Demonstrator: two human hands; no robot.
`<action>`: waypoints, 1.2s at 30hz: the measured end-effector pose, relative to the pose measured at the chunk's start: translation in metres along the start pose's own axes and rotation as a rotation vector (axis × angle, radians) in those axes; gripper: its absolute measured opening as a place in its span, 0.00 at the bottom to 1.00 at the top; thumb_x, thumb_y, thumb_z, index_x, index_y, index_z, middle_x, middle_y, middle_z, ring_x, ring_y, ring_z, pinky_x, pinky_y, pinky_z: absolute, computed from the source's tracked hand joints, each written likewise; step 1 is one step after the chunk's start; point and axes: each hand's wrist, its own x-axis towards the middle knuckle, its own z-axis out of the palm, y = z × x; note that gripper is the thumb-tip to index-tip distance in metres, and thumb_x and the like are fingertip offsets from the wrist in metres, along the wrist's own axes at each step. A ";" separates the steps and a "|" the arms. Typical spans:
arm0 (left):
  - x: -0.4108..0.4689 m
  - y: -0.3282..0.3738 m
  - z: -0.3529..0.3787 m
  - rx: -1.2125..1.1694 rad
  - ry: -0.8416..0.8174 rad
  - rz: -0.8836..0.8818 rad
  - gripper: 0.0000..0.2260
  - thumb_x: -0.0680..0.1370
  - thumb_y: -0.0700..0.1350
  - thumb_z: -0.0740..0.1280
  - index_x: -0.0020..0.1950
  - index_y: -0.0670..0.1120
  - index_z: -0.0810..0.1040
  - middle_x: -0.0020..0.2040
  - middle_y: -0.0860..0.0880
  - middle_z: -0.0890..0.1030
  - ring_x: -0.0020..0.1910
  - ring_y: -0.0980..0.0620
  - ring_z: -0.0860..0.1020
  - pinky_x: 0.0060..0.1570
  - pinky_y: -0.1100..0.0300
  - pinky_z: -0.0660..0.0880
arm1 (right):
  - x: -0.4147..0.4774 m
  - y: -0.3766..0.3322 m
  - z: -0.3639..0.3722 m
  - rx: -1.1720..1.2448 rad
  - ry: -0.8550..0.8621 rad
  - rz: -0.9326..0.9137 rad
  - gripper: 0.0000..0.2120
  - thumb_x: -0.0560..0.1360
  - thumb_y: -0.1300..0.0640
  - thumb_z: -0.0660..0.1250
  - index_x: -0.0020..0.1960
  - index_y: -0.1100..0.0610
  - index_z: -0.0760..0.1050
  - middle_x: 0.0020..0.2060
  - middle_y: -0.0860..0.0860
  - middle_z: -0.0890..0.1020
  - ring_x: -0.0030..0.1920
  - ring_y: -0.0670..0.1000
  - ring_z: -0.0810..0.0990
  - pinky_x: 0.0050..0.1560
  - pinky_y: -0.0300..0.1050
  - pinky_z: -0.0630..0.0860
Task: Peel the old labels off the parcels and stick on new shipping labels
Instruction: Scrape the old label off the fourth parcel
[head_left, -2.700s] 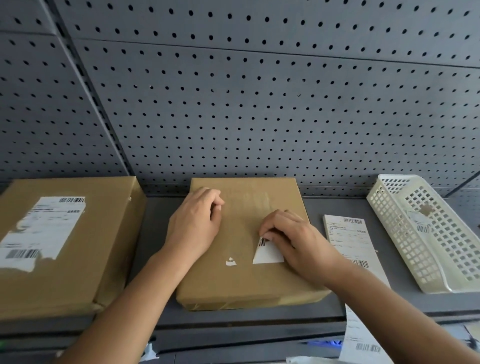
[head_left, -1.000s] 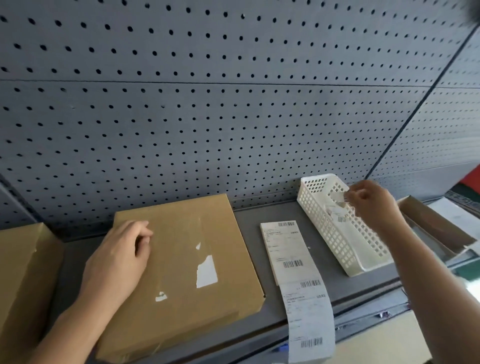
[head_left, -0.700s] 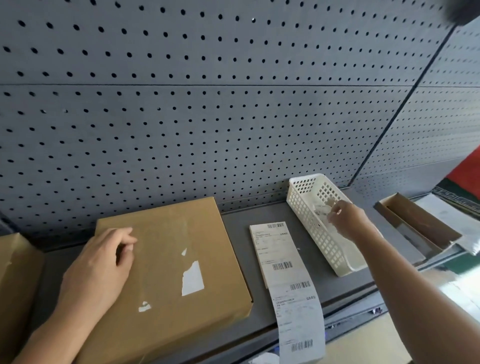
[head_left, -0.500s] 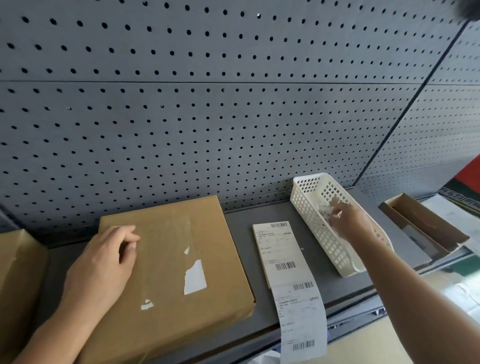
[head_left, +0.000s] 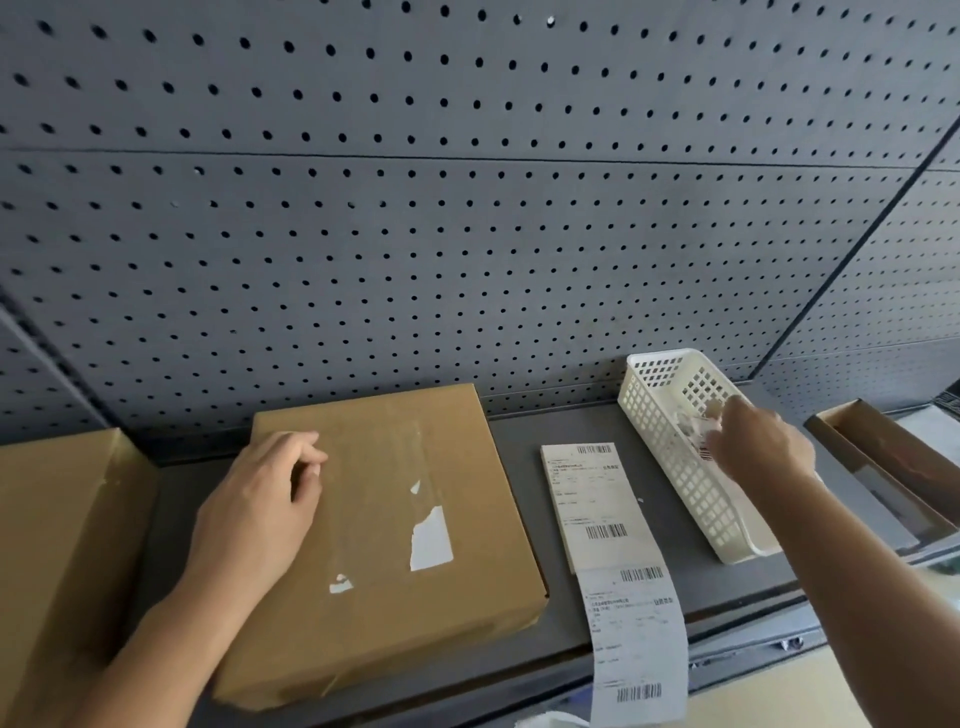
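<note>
A flat brown parcel (head_left: 395, 457) lies on the grey shelf (head_left: 566, 421). A torn white remnant of the old label (head_left: 431, 540) and a smaller fleck (head_left: 340, 584) still stick to its top. My left hand (head_left: 260, 504) rests on the parcel's left part, fingers loosely curled and holding nothing. My right hand (head_left: 763, 447) reaches into the white mesh basket (head_left: 675, 478) and pinches a peeled label scrap (head_left: 704, 452) with a barcode at its fingertips. A strip of new shipping labels (head_left: 597, 499) lies between parcel and basket and hangs over the shelf's front edge.
A second brown parcel (head_left: 52, 545) sits at the far left. An open cardboard box (head_left: 883, 467) stands at the right, beyond the basket. A dark pegboard wall (head_left: 467, 234) rises straight behind the shelf.
My right hand tore a piece off the old label, carried it right and lowered it into the basket. My left hand stayed on the parcel. The view swung right.
</note>
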 end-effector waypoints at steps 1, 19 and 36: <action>0.000 0.000 0.000 0.001 0.000 0.000 0.04 0.79 0.42 0.67 0.49 0.51 0.76 0.63 0.56 0.79 0.62 0.52 0.75 0.40 0.58 0.71 | 0.000 -0.006 -0.005 0.002 0.023 -0.005 0.03 0.78 0.55 0.60 0.51 0.53 0.70 0.46 0.54 0.80 0.37 0.55 0.79 0.36 0.51 0.79; -0.002 -0.003 0.000 -0.059 0.012 -0.028 0.03 0.81 0.44 0.64 0.53 0.50 0.76 0.63 0.58 0.77 0.63 0.56 0.73 0.48 0.55 0.75 | -0.176 -0.205 -0.030 0.597 -0.255 -1.009 0.11 0.75 0.54 0.59 0.49 0.44 0.78 0.46 0.41 0.78 0.40 0.42 0.75 0.43 0.49 0.77; -0.002 -0.007 0.003 -0.060 0.037 0.010 0.03 0.80 0.43 0.65 0.52 0.50 0.76 0.59 0.57 0.78 0.59 0.56 0.75 0.43 0.56 0.75 | -0.186 -0.206 -0.016 0.651 -0.075 -0.989 0.09 0.72 0.55 0.57 0.43 0.48 0.76 0.42 0.41 0.78 0.41 0.44 0.77 0.34 0.49 0.78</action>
